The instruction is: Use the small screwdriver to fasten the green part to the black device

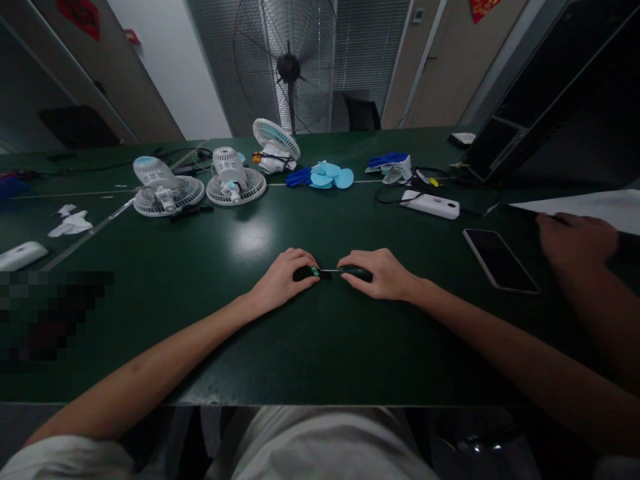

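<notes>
The dark green desk (280, 353) spans the scene; a large standing fan (289, 69) rises past its far edge, and three small white fans (229, 170) sit far left of middle. On the right lie a white sheet (585, 203) and a phone (500, 260), beside another person's hand (577, 237). At near middle, the right hand (384, 277) has its fingers wrapped round the dark handle of what looks like a screwdriver (356, 272), its thin shaft pointing left. Facing it, the left hand (283, 277) pinches a dark piece (301, 273) narrowly between thumb and fingers; a small green board (315, 271) shows at its right end, by the shaft's tip. Whether they touch, I cannot tell. To work well here, brace the piece against the desk, keep the shaft in line and press lightly, as a slip could gouge the board or jab the left fingers.
</notes>
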The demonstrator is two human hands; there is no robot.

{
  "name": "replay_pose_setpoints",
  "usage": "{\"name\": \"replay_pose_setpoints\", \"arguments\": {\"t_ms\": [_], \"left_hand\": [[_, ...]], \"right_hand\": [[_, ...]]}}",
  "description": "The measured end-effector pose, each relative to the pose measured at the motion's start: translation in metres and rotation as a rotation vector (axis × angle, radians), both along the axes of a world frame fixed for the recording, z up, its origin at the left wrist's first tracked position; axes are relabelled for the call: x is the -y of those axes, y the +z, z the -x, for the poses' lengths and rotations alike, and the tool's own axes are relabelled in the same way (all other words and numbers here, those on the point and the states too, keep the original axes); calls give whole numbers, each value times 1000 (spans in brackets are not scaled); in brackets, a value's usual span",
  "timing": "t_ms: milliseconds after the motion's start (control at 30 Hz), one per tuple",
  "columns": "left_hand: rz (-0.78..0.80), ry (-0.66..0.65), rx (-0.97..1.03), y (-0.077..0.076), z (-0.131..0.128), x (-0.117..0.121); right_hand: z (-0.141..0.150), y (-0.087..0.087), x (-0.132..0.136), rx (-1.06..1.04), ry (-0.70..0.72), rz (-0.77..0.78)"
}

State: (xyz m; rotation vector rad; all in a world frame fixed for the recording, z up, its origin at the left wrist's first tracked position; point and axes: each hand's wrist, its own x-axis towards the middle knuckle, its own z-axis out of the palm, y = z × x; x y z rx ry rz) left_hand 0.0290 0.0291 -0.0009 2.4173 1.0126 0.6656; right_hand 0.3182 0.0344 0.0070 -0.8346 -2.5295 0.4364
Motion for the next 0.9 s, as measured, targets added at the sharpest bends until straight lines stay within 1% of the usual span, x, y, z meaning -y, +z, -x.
{"name": "replay_pose_setpoints", "arguments": {"t_ms": [100,167,233,300,467,567,633,700,767,833,900], "left_hand": [[-4,-1,-6,0,0,0],[-11,-5,-8,-1,0,-1],[-17,-10,-10,-2,0,-2],[-22,-7,-12,-2,0,-1],[-29,37,0,-1,-1,1],[-49,105,13,1,1,1],[-69,131,1,2,7,-1],[-93,138,-24,2,19,-4],[-105,149,-57,3,40,-7],[-99,176,-102,4,69,-8],[-96,236,-158,4,104,-8]], "right_hand": [[10,0,3,25,-3,-31],[15,0,6,29,27,-47],[17,0,7,17,54,-58],[16,0,8,-17,53,-59],[2,-2,2,-95,-49,-58],[-5,-4,-5,-86,-133,-79],[-10,-6,-9,-71,-177,-78],[-14,-8,-13,-53,-216,-76],[-19,-10,-16,-28,-252,-75],[-24,-11,-19,9,-284,-73],[-28,-12,-22,50,-328,-80]]}}
